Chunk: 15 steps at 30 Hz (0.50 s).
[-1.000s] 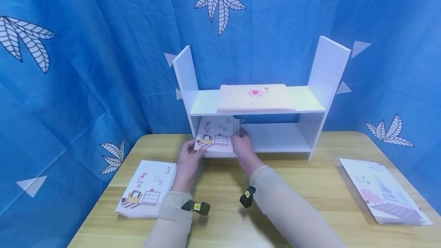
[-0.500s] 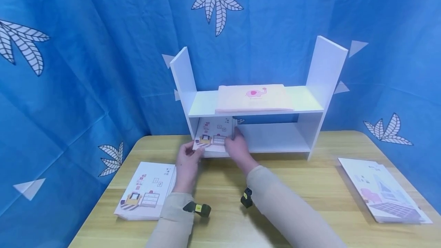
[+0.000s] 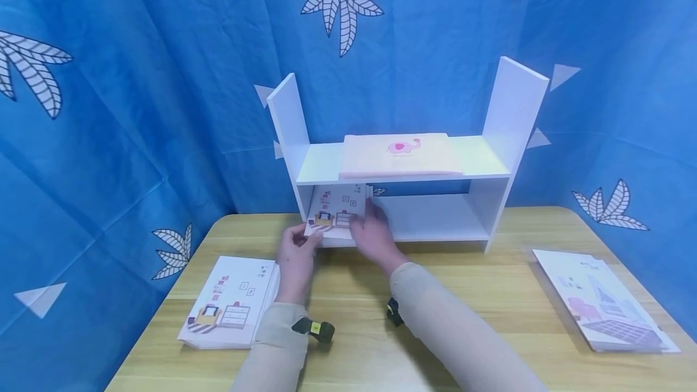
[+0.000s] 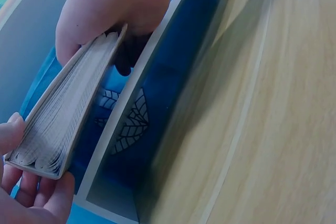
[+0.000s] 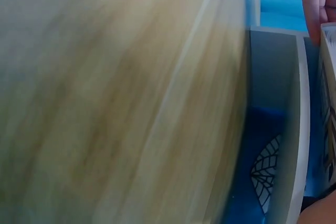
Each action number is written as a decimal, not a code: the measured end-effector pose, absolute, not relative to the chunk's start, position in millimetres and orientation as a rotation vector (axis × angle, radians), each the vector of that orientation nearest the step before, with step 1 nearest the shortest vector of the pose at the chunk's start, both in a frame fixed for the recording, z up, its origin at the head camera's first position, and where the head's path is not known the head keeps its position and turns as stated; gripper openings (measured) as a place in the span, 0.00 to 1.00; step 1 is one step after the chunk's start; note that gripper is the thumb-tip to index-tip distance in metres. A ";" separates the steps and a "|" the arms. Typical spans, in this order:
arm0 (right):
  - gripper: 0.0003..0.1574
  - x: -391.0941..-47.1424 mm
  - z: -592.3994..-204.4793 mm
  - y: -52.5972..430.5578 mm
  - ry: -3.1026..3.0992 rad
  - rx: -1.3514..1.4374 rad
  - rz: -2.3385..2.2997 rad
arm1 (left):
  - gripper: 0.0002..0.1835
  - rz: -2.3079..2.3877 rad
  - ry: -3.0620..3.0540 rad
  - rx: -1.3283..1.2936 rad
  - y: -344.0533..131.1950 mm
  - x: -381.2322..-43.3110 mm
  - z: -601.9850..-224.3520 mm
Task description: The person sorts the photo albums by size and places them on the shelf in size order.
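When the work was inspected, a white-covered book was found held between two hands at the left end of the lower compartment of a white shelf unit, beneath the upper board. Whether one thick volume or several together were held could not be told. The near left corner was pinched by the left hand, with the thumb laid over the cover and the fingers bent beneath. The right side was grasped by the right hand, its thumb above and its fingers curled under. In the left wrist view, a gap was shown between the book and the front edge of the lower board; contact farther inside was not visible.

The step in hand was judged to be the seating of the book beside the left side panel, although withdrawal could not be ruled out. For the next move, a level lowering was considered to be called for, with the fingers drawn from below before full weight was let down, since trapping was thought possible.

A pink book was noted flat on the upper board. On the wooden table, a left pile of books was recorded just beside the left sleeve, and a right pile of books well apart from both hands
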State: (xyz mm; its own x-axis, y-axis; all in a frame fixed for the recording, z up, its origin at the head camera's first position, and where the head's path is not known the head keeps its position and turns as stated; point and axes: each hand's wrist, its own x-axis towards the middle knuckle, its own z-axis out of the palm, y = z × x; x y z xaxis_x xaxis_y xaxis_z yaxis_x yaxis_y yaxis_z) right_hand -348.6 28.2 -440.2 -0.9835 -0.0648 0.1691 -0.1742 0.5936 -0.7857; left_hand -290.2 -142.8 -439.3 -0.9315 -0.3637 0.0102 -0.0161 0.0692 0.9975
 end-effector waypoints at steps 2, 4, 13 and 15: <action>0.48 -348.5 -440.8 29.2 -2.708 0.210 1.303 | 0.23 -1.938 -2.095 0.386 -142.0 -290.5 -439.0; 0.48 -348.3 -441.4 30.3 -2.718 0.217 1.276 | 0.23 -1.933 -2.095 0.383 -141.6 -290.9 -439.4; 0.47 -347.7 -441.8 29.9 -2.756 0.228 1.181 | 0.21 -1.876 -2.143 0.392 -145.6 -293.7 -444.8; 0.48 -348.0 -441.7 29.6 -2.767 0.215 1.157 | 0.21 -1.876 -2.146 0.390 -146.6 -294.6 -445.4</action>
State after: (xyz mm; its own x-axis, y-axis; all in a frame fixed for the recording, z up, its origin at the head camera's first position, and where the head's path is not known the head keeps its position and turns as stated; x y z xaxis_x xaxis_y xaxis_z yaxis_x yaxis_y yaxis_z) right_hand -348.0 29.6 -441.7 -0.9808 -0.0792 0.1783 -0.1825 0.6952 -0.6953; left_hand -294.6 -146.6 -445.4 -0.9292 -0.3690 0.0214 -0.0281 0.1281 0.9914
